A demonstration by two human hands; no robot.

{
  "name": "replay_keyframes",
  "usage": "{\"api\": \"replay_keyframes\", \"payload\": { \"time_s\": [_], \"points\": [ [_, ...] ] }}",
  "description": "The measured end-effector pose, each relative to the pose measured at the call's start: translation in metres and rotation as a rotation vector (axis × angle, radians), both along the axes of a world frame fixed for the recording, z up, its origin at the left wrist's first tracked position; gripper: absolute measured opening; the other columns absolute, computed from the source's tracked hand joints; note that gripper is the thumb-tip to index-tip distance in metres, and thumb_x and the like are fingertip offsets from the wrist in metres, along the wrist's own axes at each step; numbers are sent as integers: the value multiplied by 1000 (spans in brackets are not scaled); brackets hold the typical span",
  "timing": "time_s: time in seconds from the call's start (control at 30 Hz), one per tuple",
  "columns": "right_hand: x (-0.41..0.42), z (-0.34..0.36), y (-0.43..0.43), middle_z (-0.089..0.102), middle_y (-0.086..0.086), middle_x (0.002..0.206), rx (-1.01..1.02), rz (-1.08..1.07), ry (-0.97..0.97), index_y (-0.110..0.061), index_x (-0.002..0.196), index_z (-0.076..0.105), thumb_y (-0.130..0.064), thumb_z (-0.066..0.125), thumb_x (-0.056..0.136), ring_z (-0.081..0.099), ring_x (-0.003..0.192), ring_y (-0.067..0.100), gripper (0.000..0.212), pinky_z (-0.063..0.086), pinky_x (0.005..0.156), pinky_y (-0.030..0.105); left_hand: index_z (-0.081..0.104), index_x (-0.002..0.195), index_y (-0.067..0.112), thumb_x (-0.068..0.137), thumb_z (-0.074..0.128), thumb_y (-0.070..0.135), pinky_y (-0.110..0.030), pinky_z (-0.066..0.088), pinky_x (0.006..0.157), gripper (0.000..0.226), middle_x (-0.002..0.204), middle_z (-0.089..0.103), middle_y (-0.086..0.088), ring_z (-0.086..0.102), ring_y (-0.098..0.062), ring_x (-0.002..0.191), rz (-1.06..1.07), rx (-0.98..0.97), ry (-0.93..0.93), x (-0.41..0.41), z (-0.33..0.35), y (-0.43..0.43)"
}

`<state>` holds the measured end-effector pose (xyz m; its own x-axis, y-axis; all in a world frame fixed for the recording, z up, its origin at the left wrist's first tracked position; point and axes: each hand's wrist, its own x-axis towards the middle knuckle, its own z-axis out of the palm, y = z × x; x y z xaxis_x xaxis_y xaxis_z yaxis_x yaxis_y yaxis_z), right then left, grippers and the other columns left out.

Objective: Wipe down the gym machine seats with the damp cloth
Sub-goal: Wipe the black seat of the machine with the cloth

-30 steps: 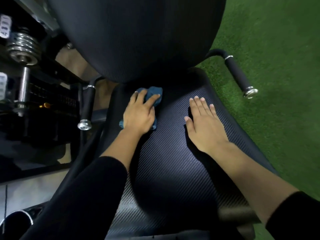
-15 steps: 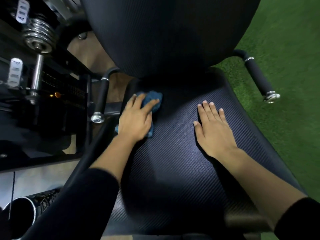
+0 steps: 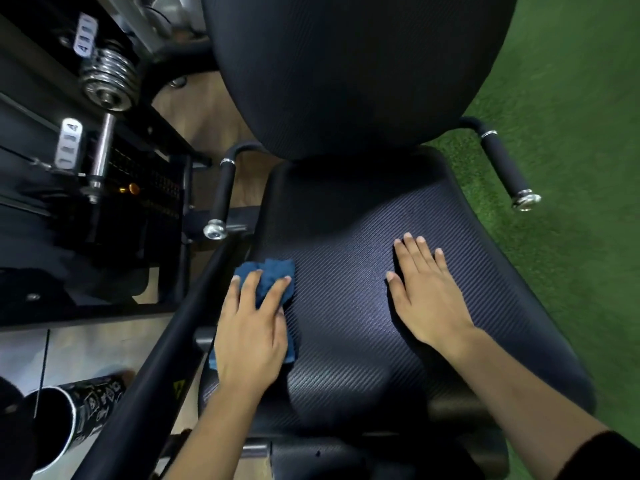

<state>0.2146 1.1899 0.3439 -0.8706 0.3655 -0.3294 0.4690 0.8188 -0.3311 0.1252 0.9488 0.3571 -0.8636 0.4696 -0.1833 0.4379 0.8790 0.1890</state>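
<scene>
1. Blue cloth (image 3: 273,275) sits at the left edge of the seat (image 3: 346,341), mid-depth, under the left hand (image 3: 251,334).
2. Progress: mid-wipe, I judge. Sheen at seat centre could be damp or glare, cannot tell. Right side, near edge and backrest (image 3: 346,64) probably left.
3. Left hand: fingers spread flat, pressing the cloth down, not pinching.
4. Right hand (image 3: 426,296): flat, fingers nearly together, bare on the seat's right half, well apart from the cloth.

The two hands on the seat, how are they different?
The left hand presses a blue cloth at the left edge of the seat; the right hand rests bare on it. The left hand's fingers are spread; the right hand's lie close together. Both are flat, palm down.
</scene>
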Motion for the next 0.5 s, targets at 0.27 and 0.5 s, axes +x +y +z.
{"api": "replay_keyframes", "payload": {
  "time_s": [0.27,0.5],
  "points": [
    [32,10,-28,7,2,159,-30,23,21,-12,151,14,-50,4,91,-4,146,14,72,-5,118,33,50,135,26,94,43,24,-48,33,106,42,145,38,-13,30,-41,132,-12,-22,5,-55,-23,37],
    [58,16,-39,7,1,159,-4,52,31,-13,151,15,-50,3,91,-6,145,12,71,-9,117,31,58,127,26,88,35,28,-47,44,97,46,136,50,-10,38,-39,129,-111,32,36,37,13,9]
  ]
}}
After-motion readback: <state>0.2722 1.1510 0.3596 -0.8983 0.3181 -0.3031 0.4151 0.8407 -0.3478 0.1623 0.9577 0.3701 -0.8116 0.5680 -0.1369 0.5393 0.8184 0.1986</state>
